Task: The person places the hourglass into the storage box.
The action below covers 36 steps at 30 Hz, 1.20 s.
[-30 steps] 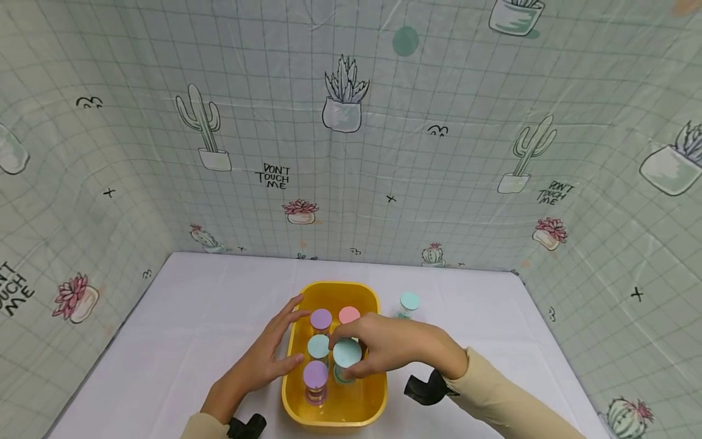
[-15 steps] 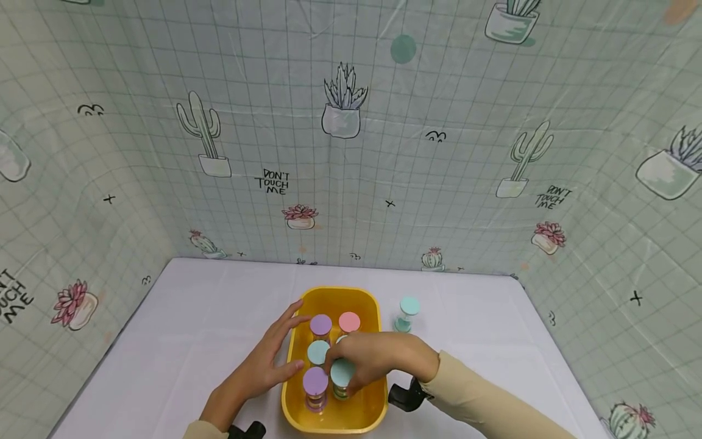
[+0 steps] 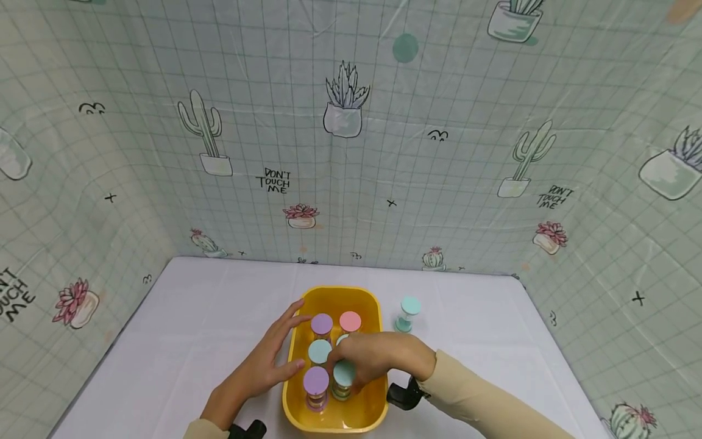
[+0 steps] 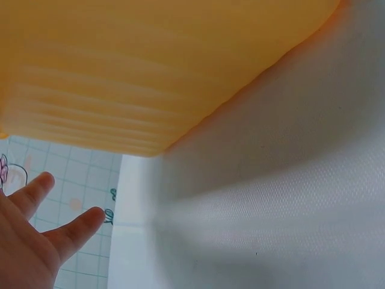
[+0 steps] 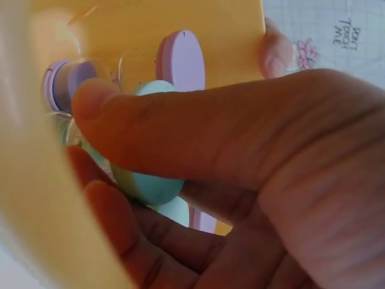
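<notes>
Several small sand timers stand in a yellow plastic bin (image 3: 290, 417). My right hand (image 3: 378, 353) reaches into it and grips a teal-capped sand timer (image 3: 343, 373) near the front; the right wrist view shows thumb and fingers around its teal cap (image 5: 150, 186). To its left are a purple-capped timer (image 3: 315, 381) and a teal-capped one (image 3: 320, 351). Farther back stand a purple-capped timer (image 3: 322, 324) and a pink-capped one (image 3: 350, 321). Another teal cap is mostly hidden behind my right hand. My left hand (image 3: 269, 360) lies along the bin's left rim, fingers spread and holding nothing.
One more teal sand timer (image 3: 407, 314) stands upright on the white tabletop (image 3: 466, 329), right of the bin. A grid-patterned cloth (image 3: 351, 164) with cactus drawings rises behind the table and at both sides.
My right hand has brought the teal sand timer slightly nearer and lower in the bin, then stayed there over the last half second. The left hand has kept its place.
</notes>
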Each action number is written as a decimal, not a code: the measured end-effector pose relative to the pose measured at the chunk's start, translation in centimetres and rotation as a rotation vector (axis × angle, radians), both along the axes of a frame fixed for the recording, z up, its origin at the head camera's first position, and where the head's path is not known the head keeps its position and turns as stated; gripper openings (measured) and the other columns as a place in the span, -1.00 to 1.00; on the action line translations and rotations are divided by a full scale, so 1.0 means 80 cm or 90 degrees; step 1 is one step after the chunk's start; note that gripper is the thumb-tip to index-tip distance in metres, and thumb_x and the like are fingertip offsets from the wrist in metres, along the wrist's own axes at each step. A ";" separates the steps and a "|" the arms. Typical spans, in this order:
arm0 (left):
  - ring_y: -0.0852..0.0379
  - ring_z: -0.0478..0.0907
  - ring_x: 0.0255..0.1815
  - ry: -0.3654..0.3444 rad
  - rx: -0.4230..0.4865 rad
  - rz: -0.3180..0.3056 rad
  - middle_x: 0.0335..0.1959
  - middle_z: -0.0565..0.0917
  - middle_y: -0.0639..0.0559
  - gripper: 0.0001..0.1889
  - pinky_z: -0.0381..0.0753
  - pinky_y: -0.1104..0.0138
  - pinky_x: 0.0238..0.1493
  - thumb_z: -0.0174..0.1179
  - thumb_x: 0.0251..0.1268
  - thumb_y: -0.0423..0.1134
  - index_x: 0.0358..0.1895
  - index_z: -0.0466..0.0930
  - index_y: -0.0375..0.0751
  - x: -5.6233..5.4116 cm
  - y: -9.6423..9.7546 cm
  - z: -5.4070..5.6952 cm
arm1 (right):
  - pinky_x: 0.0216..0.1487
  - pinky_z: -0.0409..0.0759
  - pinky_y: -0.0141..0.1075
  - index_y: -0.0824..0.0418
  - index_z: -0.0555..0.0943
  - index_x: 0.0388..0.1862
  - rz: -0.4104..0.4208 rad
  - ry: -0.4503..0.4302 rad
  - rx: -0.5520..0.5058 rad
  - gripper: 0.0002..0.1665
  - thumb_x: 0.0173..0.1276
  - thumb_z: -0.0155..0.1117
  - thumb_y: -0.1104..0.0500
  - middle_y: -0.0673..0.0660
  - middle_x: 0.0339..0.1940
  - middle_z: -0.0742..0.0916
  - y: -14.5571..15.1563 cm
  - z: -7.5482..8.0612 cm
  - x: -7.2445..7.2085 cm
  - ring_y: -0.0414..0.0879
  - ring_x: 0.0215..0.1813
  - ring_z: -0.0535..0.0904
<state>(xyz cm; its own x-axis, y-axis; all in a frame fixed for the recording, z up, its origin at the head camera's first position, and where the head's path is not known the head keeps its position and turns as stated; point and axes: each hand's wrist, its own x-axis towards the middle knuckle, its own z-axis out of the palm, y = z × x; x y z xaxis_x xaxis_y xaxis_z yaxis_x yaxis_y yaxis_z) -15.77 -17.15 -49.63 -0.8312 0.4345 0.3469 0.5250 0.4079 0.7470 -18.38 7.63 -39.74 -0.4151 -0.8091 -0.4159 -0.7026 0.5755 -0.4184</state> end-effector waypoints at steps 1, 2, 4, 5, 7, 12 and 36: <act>-0.29 0.09 0.64 -0.002 -0.001 0.001 0.70 0.08 0.01 -0.33 0.17 -0.52 0.38 0.24 0.27 -0.03 0.48 0.35 0.03 0.000 0.000 0.000 | 0.15 0.56 -0.54 0.03 0.74 0.05 -0.002 -0.001 0.005 -0.52 0.12 0.65 0.24 -0.18 -0.08 0.74 0.000 0.000 0.000 -0.42 -0.07 0.54; -0.29 0.09 0.64 -0.005 0.000 0.001 0.70 0.08 0.02 -0.33 0.16 -0.51 0.39 0.24 0.27 -0.02 0.48 0.36 0.03 0.000 0.000 0.001 | 0.15 0.57 -0.53 0.03 0.74 0.05 -0.003 -0.001 0.011 -0.52 0.13 0.65 0.24 -0.18 -0.09 0.74 -0.001 0.001 0.000 -0.41 -0.08 0.54; -0.31 0.09 0.63 -0.006 -0.004 0.001 0.70 0.08 0.00 -0.33 0.16 -0.52 0.38 0.23 0.27 -0.02 0.47 0.35 0.02 0.001 0.000 0.002 | 0.14 0.58 -0.52 0.01 0.74 0.05 -0.007 -0.001 0.019 -0.52 0.13 0.64 0.25 -0.19 -0.10 0.75 -0.001 0.001 0.001 -0.40 -0.09 0.55; -0.32 0.09 0.63 -0.007 -0.004 0.001 0.70 0.08 0.00 -0.33 0.16 -0.52 0.38 0.23 0.27 -0.02 0.47 0.36 0.02 0.001 0.000 0.002 | 0.13 0.58 -0.52 0.01 0.74 0.04 -0.008 0.003 0.023 -0.53 0.13 0.64 0.25 -0.19 -0.10 0.75 -0.002 0.002 0.002 -0.39 -0.09 0.55; -0.33 0.10 0.63 -0.009 -0.005 0.002 0.70 0.08 -0.01 -0.32 0.17 -0.53 0.37 0.23 0.27 -0.01 0.48 0.35 0.03 0.001 0.001 0.002 | 0.11 0.59 -0.52 0.00 0.75 0.04 -0.014 0.006 0.026 -0.52 0.13 0.63 0.26 -0.19 -0.10 0.75 -0.002 0.002 0.004 -0.39 -0.10 0.55; -0.35 0.11 0.62 -0.012 -0.004 0.001 0.70 0.09 -0.04 -0.32 0.18 -0.53 0.36 0.24 0.26 -0.02 0.48 0.35 0.05 0.002 0.001 0.002 | 0.07 0.59 -0.55 0.01 0.75 0.06 -0.016 0.012 0.022 -0.54 0.16 0.60 0.27 -0.18 -0.10 0.76 -0.001 0.003 0.007 -0.40 -0.12 0.55; -0.33 0.09 0.63 -0.019 0.009 0.004 0.70 0.08 0.02 -0.33 0.16 -0.53 0.37 0.23 0.25 -0.02 0.47 0.36 0.03 0.001 0.001 -0.002 | 0.05 0.72 -0.33 0.21 0.63 0.25 -0.191 0.027 -0.282 -0.57 0.48 0.34 0.10 0.17 0.19 0.74 0.087 0.054 -0.019 0.00 0.11 0.72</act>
<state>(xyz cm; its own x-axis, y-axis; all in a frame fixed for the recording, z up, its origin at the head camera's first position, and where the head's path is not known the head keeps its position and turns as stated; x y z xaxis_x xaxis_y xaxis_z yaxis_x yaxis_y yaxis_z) -15.66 -17.08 -49.81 -0.8440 0.4245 0.3277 0.4996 0.4004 0.7681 -19.92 14.60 -35.45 -0.6641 -0.7466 -0.0387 -0.5564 0.5282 -0.6414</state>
